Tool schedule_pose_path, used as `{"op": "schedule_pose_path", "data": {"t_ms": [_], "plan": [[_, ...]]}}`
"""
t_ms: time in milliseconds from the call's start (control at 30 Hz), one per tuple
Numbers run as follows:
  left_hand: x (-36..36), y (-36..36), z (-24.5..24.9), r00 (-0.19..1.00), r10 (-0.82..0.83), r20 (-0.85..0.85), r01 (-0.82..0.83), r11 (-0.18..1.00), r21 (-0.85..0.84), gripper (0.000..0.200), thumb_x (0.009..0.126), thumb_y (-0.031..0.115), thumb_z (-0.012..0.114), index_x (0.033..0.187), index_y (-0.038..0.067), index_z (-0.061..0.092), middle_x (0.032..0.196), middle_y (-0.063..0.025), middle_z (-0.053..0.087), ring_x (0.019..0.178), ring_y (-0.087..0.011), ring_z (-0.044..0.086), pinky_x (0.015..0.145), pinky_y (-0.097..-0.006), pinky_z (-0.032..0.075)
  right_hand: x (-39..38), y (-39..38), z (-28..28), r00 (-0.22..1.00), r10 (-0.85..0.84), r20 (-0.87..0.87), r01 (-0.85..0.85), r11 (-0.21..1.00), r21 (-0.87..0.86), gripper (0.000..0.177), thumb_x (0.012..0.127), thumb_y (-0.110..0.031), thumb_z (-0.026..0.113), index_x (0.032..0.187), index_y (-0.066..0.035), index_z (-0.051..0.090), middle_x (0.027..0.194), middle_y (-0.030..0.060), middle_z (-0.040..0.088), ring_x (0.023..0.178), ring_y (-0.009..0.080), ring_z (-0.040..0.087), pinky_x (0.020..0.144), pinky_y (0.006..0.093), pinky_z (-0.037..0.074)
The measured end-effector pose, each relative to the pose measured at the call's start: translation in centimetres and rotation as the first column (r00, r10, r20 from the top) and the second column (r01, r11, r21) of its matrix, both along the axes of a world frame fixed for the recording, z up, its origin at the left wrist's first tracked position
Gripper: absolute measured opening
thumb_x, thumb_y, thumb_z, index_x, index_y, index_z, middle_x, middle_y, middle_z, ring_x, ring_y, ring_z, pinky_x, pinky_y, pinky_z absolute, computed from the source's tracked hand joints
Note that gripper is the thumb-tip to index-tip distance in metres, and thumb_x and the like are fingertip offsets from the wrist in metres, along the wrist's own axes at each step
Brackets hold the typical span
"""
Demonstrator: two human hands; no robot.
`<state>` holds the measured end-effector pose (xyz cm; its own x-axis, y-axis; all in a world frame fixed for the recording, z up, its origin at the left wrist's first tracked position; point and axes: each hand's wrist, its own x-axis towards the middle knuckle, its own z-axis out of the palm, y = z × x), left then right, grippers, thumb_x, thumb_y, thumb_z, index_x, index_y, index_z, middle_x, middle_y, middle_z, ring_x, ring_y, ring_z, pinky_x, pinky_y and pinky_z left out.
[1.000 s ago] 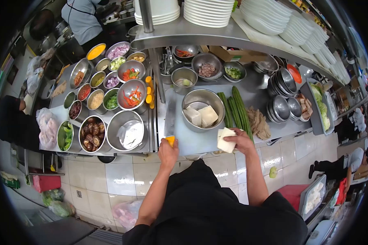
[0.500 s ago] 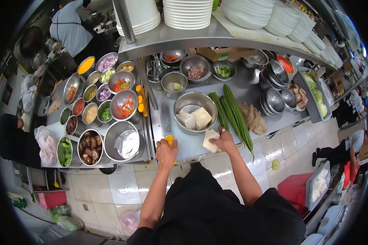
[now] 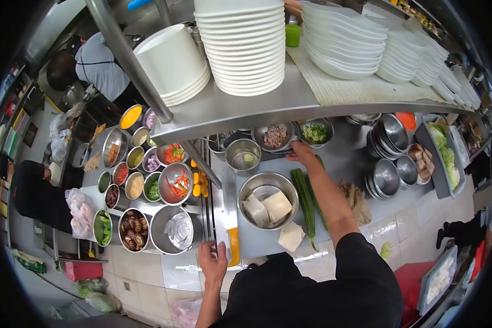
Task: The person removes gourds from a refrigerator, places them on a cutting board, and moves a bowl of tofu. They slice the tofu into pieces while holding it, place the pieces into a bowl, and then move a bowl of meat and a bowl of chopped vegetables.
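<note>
1. While the left hand (image 3: 213, 259) is hovering beside the yellow-handled knife (image 3: 233, 246), its fingers are standing partly open, with nothing visibly held.
2. The right hand (image 3: 300, 154) is stretching past the cutting board's (image 3: 246, 249) far edge, fingers extended next to the bowl of chopped meat (image 3: 275, 136); whether they are pinching its rim, I cannot tell.
3. The knife is lying along the board's left edge, its handle near the front left corner.
4. One pale block (image 3: 291, 236) is resting near the front edge, just beside the metal pot (image 3: 268, 203), which is holding two more blocks (image 3: 267, 209).
5. Long green vegetables (image 3: 304, 202) are lying right of the pot, partly under the right forearm.
</note>
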<state>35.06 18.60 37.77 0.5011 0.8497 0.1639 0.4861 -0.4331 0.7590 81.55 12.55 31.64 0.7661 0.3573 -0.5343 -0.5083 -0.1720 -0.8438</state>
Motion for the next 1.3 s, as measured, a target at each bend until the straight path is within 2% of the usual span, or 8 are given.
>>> {"op": "schedule_pose_path", "data": {"t_ms": [67,333,600,767,967,1067,1133,1300], "plan": [[-1.3,-0.5,0.8,0.998,0.067,0.004,-0.066,0.995,-0.074,0.018,0.084,0.015,0.068,0.091,-0.001,0.062,0.082,-0.0098,0.061,0.066,-0.0154,0.057,0.058,-0.0265,0.045,0.2,0.9,-2.1,0.996,-0.030,-0.080,0.036,0.997,0.074,0.026,0.085,-0.017,0.055,0.101,0.003,0.053,0.085,0.0158,0.061,0.069,0.0243,0.064,0.066,0.0416,0.059],[-6.5,-2.5,-0.7,0.939,0.345,0.015,-0.328,0.904,-0.275,0.019,0.088,0.017,0.066,0.088,-0.002,0.062,0.073,-0.0044,0.061,0.063,-0.0102,0.054,0.056,-0.0255,0.045,-0.7,-1.3,-1.6,0.997,-0.051,0.059,0.050,0.999,0.017,0.026,0.091,-0.023,0.051,0.094,0.002,0.057,0.072,0.0132,0.064,0.052,0.0187,0.061,0.045,0.0301,0.055],[-7.6,-1.5,-1.9,0.934,0.319,0.159,-0.246,0.900,-0.360,0.021,0.090,0.018,0.063,0.087,-0.002,0.062,0.069,-0.0015,0.058,0.062,-0.0069,0.051,0.057,-0.0235,0.043,-3.3,-8.6,5.1,0.978,0.067,0.197,-0.060,0.997,-0.041,0.035,0.093,-0.031,0.052,0.091,0.003,0.059,0.065,0.0104,0.063,0.047,0.0149,0.059,0.041,0.0265,0.049],[-8.8,-0.2,-0.5,0.957,0.247,0.152,-0.166,0.897,-0.410,0.021,0.090,0.018,0.063,0.089,-0.003,0.062,0.071,-0.0028,0.060,0.061,-0.0072,0.053,0.057,-0.0230,0.044,-9.0,-14.1,10.3,0.970,-0.040,0.241,0.053,0.997,-0.050,0.037,0.091,-0.031,0.054,0.081,0.004,0.060,0.061,0.0104,0.061,0.045,0.0149,0.057,0.036,0.0271,0.043],[-2.1,1.3,4.9,0.898,-0.226,0.376,0.411,0.736,-0.539,0.027,0.092,0.016,0.060,0.108,-0.005,0.058,0.087,-0.0090,0.064,0.069,-0.0134,0.063,0.054,-0.0231,0.047,-16.4,-17.8,15.1,0.976,0.006,0.217,0.026,0.989,-0.144,0.039,0.086,-0.025,0.061,0.104,0.006,0.047,0.064,0.0110,0.058,0.041,0.0181,0.054,0.035,0.0303,0.044],[1.6,1.7,8.9,0.784,-0.413,0.464,0.621,0.541,-0.567,0.038,0.092,0.020,0.059,0.118,-0.007,0.051,0.092,-0.0142,0.064,0.072,-0.0173,0.066,0.054,-0.0258,0.050,-21.2,-16.7,15.7,0.946,-0.069,0.317,0.146,0.963,-0.226,0.031,0.084,-0.021,0.059,0.092,0.009,0.056,0.065,0.0126,0.061,0.043,0.0172,0.056,0.035,0.0290,0.043],[2.6,2.4,10.7,0.749,-0.460,0.477,0.651,0.378,-0.658,0.052,0.092,0.027,0.060,0.128,-0.005,0.043,0.092,-0.0149,0.063,0.069,-0.0208,0.067,0.050,-0.0278,0.051,-22.9,-16.6,14.6,0.952,0.140,0.271,-0.117,0.988,-0.096,0.049,0.084,-0.024,0.062,0.115,0.010,0.045,0.082,0.0171,0.062,0.055,0.0210,0.062,0.040,0.0291,0.047],[0.2,4.3,11.0,0.774,-0.541,0.329,0.534,0.278,-0.798,0.044,0.087,0.021,0.053,0.117,-0.010,0.044,0.078,-0.0189,0.063,0.056,-0.0252,0.067,0.043,-0.0317,0.052,-27.5,-15.0,11.5,0.850,0.331,0.409,-0.194,0.920,-0.342,0.046,0.080,-0.024,0.067,0.106,0.012,0.056,0.100,0.0227,0.063,0.083,0.0166,0.063,0.060,0.0290,0.050]]}}
